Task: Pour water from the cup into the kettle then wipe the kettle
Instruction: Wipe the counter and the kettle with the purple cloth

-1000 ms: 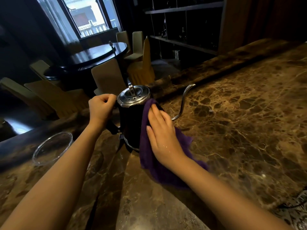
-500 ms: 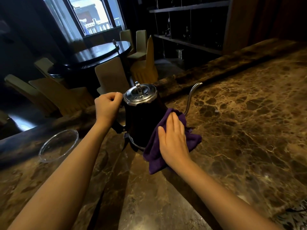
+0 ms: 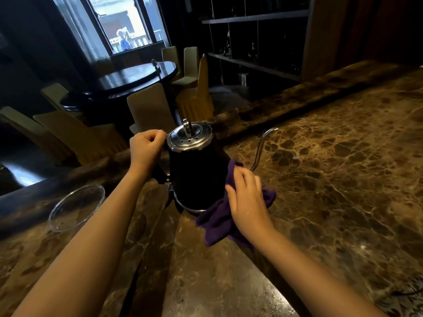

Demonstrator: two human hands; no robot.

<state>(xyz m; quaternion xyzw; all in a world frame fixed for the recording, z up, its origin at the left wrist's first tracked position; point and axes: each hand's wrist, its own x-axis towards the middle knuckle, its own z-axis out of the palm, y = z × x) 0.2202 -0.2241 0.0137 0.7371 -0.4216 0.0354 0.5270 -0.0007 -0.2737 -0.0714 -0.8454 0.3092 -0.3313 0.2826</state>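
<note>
A black kettle with a steel lid stands on the brown marble counter, close to its far edge. The person's left hand is curled shut around the handle at the kettle's left side, bracing it. The right hand lies flat, fingers loosely spread, pressing a purple cloth against the kettle's lower right flank; the cloth's loose end trails onto the counter beside the base. The thin gooseneck spout rises just past those fingers.

A clear glass cup rests toward the left end of the counter, well apart from the kettle; I cannot tell whether any water remains in it. With the lid on and the cloth at work, pouring looks finished and wiping is under way.

The risks I see: the cloth or fingers could snag the slender spout on a sideways stroke and twist the kettle. A hard push from the right, if the handle grip loosens, could slide or tip it toward the nearby far edge. The trailing cloth could also catch under the base.
</note>
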